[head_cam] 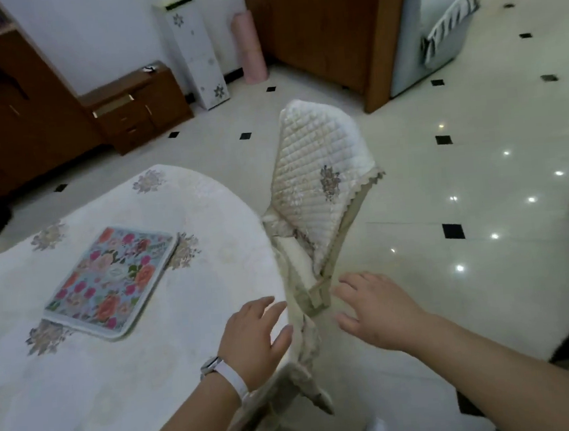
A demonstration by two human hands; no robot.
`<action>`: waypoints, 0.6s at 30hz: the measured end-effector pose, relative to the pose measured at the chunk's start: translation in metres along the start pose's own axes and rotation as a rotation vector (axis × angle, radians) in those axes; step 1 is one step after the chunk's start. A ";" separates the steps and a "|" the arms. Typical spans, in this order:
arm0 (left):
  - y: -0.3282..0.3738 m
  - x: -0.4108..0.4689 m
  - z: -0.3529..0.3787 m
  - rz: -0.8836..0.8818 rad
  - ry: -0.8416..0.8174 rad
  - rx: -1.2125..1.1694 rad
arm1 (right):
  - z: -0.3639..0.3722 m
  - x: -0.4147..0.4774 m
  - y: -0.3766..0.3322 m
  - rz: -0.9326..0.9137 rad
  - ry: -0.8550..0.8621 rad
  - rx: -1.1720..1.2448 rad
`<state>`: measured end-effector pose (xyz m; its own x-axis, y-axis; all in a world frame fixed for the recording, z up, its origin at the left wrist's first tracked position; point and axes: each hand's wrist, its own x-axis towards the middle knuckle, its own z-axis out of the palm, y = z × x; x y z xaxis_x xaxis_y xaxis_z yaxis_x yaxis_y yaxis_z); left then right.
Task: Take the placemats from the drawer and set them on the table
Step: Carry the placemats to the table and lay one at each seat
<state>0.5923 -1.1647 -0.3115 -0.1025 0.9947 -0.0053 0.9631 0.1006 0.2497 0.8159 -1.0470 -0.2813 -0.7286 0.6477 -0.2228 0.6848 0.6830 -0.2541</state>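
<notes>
Two wide, empty grips: left hand [256,336], right hand [376,314], beside the chair cover [317,174]

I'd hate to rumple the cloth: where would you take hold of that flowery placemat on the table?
Probably at its near rounded corner, coming in low from the person's side with the left hand, the closer one. The flowery placemat lies flat on the tablecloth, so only its thin rim offers a pinch, from above and below.
</notes>
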 end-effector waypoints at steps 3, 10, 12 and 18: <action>0.015 0.023 0.006 0.040 -0.010 -0.027 | -0.004 -0.007 0.028 0.077 0.000 0.008; 0.010 0.062 0.020 0.040 0.012 -0.044 | -0.016 0.025 0.043 0.047 -0.034 -0.040; 0.001 0.071 0.021 0.012 0.019 -0.063 | -0.021 0.046 0.042 0.010 -0.045 -0.059; -0.049 0.095 0.031 -0.159 0.040 -0.104 | -0.033 0.127 0.036 -0.107 -0.094 -0.103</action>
<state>0.5430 -1.0743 -0.3546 -0.2633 0.9646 -0.0150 0.9030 0.2520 0.3479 0.7486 -0.9285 -0.2875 -0.7917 0.5385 -0.2884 0.5977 0.7803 -0.1840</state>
